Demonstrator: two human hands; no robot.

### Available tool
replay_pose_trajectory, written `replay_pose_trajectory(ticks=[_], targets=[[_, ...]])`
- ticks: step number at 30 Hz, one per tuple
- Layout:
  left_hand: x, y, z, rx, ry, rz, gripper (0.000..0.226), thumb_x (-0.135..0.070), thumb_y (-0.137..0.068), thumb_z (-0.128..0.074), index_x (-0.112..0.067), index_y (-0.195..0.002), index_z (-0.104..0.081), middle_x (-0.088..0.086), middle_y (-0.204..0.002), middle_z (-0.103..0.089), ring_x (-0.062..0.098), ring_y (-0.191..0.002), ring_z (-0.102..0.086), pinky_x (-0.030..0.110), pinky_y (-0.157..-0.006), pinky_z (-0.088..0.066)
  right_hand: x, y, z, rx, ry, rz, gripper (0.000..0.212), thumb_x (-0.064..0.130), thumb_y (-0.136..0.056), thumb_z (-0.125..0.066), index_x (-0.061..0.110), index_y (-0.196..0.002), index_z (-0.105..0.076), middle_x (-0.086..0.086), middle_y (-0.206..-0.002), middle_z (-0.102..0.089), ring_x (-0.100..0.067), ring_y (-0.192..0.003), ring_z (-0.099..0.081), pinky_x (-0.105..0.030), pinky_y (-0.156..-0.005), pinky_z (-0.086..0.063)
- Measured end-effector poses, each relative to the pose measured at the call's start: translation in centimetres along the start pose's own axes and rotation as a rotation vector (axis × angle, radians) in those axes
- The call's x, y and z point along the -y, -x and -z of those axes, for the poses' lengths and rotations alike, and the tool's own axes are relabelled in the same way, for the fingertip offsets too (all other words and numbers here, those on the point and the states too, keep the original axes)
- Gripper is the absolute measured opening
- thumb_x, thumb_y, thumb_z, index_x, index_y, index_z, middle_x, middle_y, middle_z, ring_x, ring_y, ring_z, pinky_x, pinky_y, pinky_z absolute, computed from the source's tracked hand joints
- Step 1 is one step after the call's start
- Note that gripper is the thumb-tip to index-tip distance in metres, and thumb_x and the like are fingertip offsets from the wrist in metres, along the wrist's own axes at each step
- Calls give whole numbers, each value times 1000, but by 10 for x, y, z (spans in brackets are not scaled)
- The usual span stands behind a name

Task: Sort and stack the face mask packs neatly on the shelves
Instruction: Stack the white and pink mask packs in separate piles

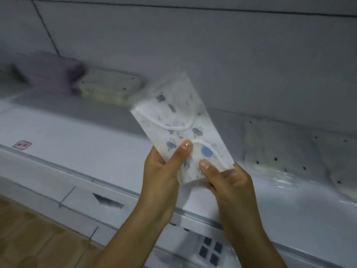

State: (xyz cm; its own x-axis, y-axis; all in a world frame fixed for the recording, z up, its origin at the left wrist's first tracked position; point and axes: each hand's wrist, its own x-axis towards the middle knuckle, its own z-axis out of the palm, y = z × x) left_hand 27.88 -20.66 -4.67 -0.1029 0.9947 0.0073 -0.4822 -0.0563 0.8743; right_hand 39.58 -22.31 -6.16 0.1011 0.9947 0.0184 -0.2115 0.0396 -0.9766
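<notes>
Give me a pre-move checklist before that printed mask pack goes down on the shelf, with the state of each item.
1. Grip: left hand and right hand both pinch the lower end of the printed mask pack: ok.
2. Pack clear of the shelf: held up in the air, touching nothing else: ok.
3. Pack alignment: tilted, not square to the shelf edge: not ok.
4. Matching stack: the cream stack and purple stack look plain; whether the clear packs on the right match is too blurred: cannot tell.
5. Free landing spot: bare shelf between the cream stack and the right packs: ok.
</notes>
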Motion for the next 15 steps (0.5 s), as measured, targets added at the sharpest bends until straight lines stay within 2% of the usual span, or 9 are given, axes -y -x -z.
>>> replay_pose_trajectory(ticks=[3, 6, 11, 13, 15], targets=[[-27, 8, 40, 20, 107, 22, 35, -9, -79, -70, -18, -112, -65, 7, -110, -72, 24, -99, -70, 29, -73, -58, -7, 7, -46, 85, -80, -43, 32, 22, -74, -69, 16, -106, -69, -2, -99, -75, -20, -92, -72, -36, -78, -58], [-69, 15, 98, 11, 227, 72, 37, -20, -83, -62, -11, -119, -63, 13, -115, -69, 28, -103, -68, 37, -82, -58, -14, 17, -107, 227, -105, -82, 22, 8, -84, -65, 16, -104, -68, -2, -96, -76, -21, -88, -73, -30, -67, -59], [-129, 37, 206, -216, 270, -9, 48, -26, -83, -56, -7, -127, -58, 16, -121, -67, 29, -110, -65, 43, -93, -54, -41, 58, -237, 428, -205, -183, 39, 22, -76, -73, 17, -115, -66, -1, -107, -74, -19, -100, -70, -31, -77, -58], [-151, 52, 251, -282, 279, -82, 44, -24, -85, -55, -9, -127, -58, 14, -122, -66, 29, -113, -64, 46, -98, -50, -55, 77, -287, 499, -130, -177, 29, 19, -82, -72, 17, -111, -69, 1, -104, -74, -15, -96, -71, -27, -74, -55], [-176, 67, 299, -378, 274, -195, 44, -20, -84, -56, -12, -127, -58, 11, -121, -67, 28, -112, -64, 45, -96, -52, -66, 87, -330, 521, -25, -139, 16, 17, -84, -69, 15, -100, -72, 0, -94, -76, -12, -84, -72, -25, -63, -55]])
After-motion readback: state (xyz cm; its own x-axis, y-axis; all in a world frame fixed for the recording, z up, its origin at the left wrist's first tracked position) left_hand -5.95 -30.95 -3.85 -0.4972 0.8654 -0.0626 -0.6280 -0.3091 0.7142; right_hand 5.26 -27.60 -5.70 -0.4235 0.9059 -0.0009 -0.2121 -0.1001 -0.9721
